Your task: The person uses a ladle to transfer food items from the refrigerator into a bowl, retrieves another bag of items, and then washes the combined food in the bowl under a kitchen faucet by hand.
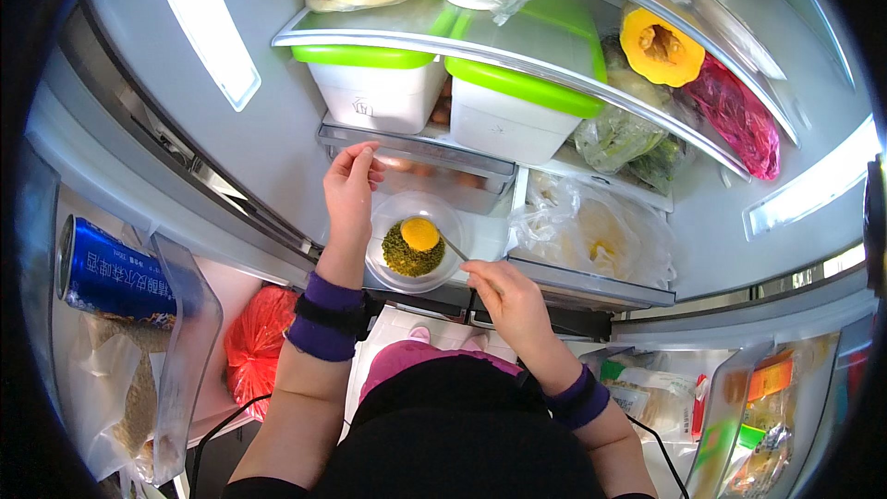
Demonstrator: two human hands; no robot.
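Note:
My right hand point(513, 301) pinches the thin handle of a spoon point(454, 247). The spoon's bowl is heaped with yellow powder point(419, 234). Beneath it is a clear round bowl point(450, 277) holding a chopped green and yellow mixture point(402, 265). This bowl sits at the front of the open refrigerator; whether the spoon touches the mixture I cannot tell. My left hand point(350, 173) is raised beyond the bowl's left side, in front of a clear drawer point(443, 184). Its fingers are curled in against the thumb, and nothing shows between them.
White tubs with green lids point(374, 93) stand under a glass shelf point(443, 44). Right of the bowl, an open drawer point(589, 282) holds plastic bags point(596, 229). Cut pumpkin point(662, 48) sits higher up. Open door racks hold a blue can point(118, 270) and food packets point(651, 395).

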